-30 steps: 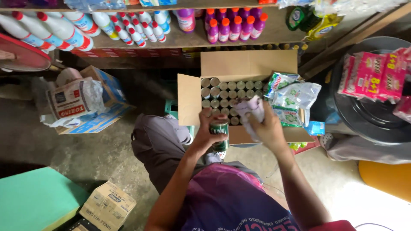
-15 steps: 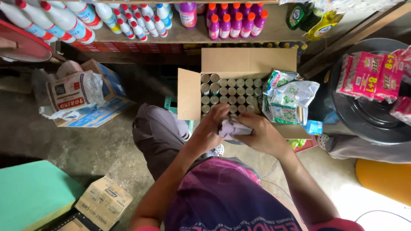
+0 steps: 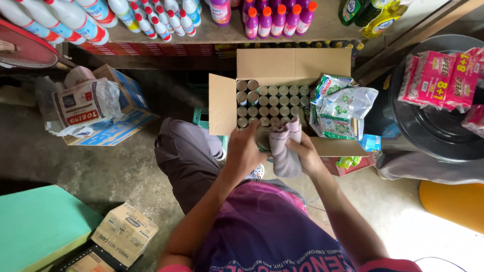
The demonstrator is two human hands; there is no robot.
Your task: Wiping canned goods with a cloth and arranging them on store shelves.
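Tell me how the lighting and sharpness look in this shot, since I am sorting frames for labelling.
Head view: a blown-out sunlit patch at lower right on the concrete floor; deep shadow under the wooden shelf; wide-angle bending at the edges; the left hand, the right hand, the pale purple cloth and the open cardboard box of round metal cans are evenly lit and fairly sharp.

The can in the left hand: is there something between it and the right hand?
Yes. A pale cloth lies between them. The right hand presses it against the top of the can, which the left hand grips from the side, just in front of the open cardboard box of cans.
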